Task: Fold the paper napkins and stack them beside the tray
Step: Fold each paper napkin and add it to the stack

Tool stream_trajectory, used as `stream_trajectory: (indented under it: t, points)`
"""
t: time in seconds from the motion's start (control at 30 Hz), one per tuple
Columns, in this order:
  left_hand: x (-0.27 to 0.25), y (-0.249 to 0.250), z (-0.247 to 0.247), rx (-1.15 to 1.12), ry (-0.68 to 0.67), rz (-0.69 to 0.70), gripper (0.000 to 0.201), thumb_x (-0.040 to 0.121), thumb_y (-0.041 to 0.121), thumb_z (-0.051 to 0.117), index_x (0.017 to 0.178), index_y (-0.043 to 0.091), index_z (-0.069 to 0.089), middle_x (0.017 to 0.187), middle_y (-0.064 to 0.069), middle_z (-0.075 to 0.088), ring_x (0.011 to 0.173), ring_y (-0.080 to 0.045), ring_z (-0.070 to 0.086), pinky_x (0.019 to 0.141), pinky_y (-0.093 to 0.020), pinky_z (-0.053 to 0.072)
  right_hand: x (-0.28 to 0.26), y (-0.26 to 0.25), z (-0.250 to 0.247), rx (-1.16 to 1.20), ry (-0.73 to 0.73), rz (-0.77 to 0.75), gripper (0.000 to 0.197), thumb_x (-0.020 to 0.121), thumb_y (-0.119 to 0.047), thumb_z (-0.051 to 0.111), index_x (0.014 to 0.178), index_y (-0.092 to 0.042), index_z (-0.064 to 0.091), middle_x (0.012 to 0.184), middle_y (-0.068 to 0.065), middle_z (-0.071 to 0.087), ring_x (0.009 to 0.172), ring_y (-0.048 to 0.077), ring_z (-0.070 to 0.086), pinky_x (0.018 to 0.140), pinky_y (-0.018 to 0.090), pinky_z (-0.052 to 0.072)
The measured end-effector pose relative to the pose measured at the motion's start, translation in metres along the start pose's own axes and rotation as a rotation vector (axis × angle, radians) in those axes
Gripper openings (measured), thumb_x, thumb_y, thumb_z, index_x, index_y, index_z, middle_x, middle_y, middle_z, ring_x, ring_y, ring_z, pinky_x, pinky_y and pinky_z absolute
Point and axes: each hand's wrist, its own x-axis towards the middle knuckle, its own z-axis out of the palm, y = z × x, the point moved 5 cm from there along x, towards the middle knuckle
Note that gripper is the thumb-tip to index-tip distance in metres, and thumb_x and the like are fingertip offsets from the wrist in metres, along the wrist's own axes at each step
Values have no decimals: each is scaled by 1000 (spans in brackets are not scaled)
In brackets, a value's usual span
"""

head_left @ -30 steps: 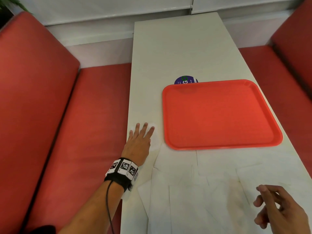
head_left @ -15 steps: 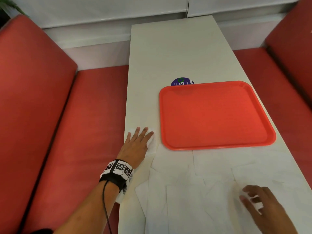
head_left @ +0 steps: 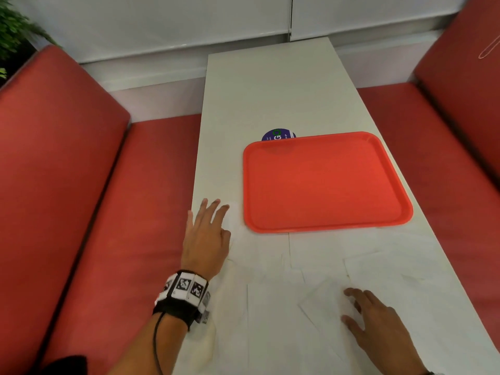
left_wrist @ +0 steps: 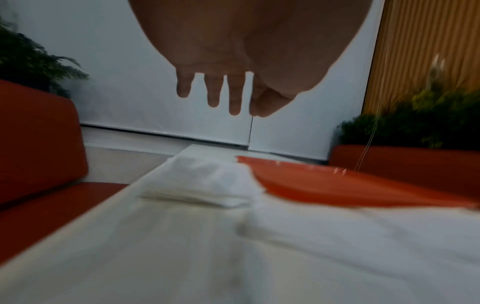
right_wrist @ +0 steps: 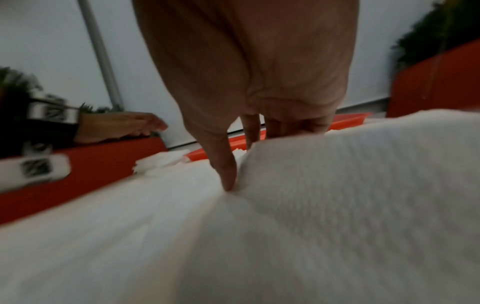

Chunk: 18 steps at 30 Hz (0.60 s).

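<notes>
A small stack of folded white napkins (head_left: pixel 234 220) (left_wrist: pixel 205 182) lies on the white table (head_left: pixel 270 87), just left of the red tray (head_left: pixel 327 226) (left_wrist: pixel 337 185). My left hand (head_left: pixel 208 228) (left_wrist: pixel 228 92) hovers over the stack with straight fingers, holding nothing. Several unfolded napkins (head_left: pixel 270 301) overlap on the near part of the table. My right hand (head_left: pixel 359 307) (right_wrist: pixel 226 164) lies on one of them (head_left: pixel 322 307). Its thumb presses into the paper, and its fingertips are hidden behind a raised fold in the right wrist view.
A round purple sticker (head_left: pixel 277 135) peeks out behind the tray's far left corner. Red benches (head_left: pixel 81 212) (head_left: pixel 446 131) flank the table on both sides. A white wall closes the far end. Green plants (head_left: pixel 13 31) stand beyond the left bench.
My left hand has lifted off the folded stack. My right hand has come forward and down onto an unfolded napkin, its fingers stretching out.
</notes>
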Motion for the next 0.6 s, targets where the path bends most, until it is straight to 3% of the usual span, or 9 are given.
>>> stream_trajectory:
  t: [0.1,0.2,0.27,0.33,0.37,0.47,0.6]
  points:
    - [-44,43,-1,-146,39,32,50,90,10,53,139,17,54,148,-3,52,146,-21,38,122,-43,28,1,-3,-16,199,-16,7,19,83,-25,79,90,-30,62,78,-8,61,69,7,59,65,21,44]
    - [-90,88,12,-293,-56,62,47,92,29,39,136,24,55,142,8,54,136,-10,46,116,-32,34,-4,-8,-37,342,50,-53,25,82,-24,80,77,-31,56,78,-9,61,76,9,59,70,27,47]
    - [-109,107,21,-437,-151,-13,44,94,35,41,137,31,51,139,20,49,132,1,43,114,-26,35,-10,-12,-53,465,63,-84,19,87,-26,75,82,-31,57,85,-12,64,79,3,61,72,19,46]
    - [-119,121,29,-634,-227,-134,40,96,35,54,136,35,49,136,25,49,128,8,45,112,-24,38,-13,-15,-67,653,28,-87,11,92,-28,69,93,-27,58,87,-12,66,65,3,57,60,14,41]
    - [-121,128,31,-743,-277,-206,42,95,37,61,135,36,50,134,25,53,126,7,48,111,-24,40,-14,-18,-74,761,11,-93,13,92,-29,68,99,-25,57,88,-11,67,63,4,56,59,18,42]
    - [-119,155,27,-1086,-426,-353,47,87,44,73,130,33,57,122,15,70,113,0,65,102,-28,49,-19,-25,-92,1039,29,-54,27,92,-20,69,115,-24,55,102,-2,76,86,16,74,74,31,60]
    - [-111,181,9,-1232,-422,-374,28,91,23,74,118,18,72,110,3,78,103,-16,74,94,-37,58,-22,-32,-109,1209,20,26,38,88,-22,72,121,-27,55,103,-5,78,87,17,76,73,34,62]
